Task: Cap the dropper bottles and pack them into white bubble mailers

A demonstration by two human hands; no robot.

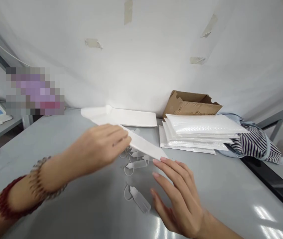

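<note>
My left hand (99,146) is closed on the near edge of a flat white envelope-like sheet (143,144), holding it tilted just above the grey table (56,139). My right hand (178,196) is open with fingers stretched out, its fingertips touching the sheet's lower right corner. Under and in front of the sheet lie several small clear squeeze bottles with capped nozzles (137,164); one more small bottle (140,199) lies alone beside my right palm.
A stack of white padded mailers (196,134) lies at the back right, with an open cardboard box (191,103) behind it and a striped cloth (255,142) to its right. More flat white sheets (131,117) lie against the white wall. A dark strip runs along the table's right edge (268,177).
</note>
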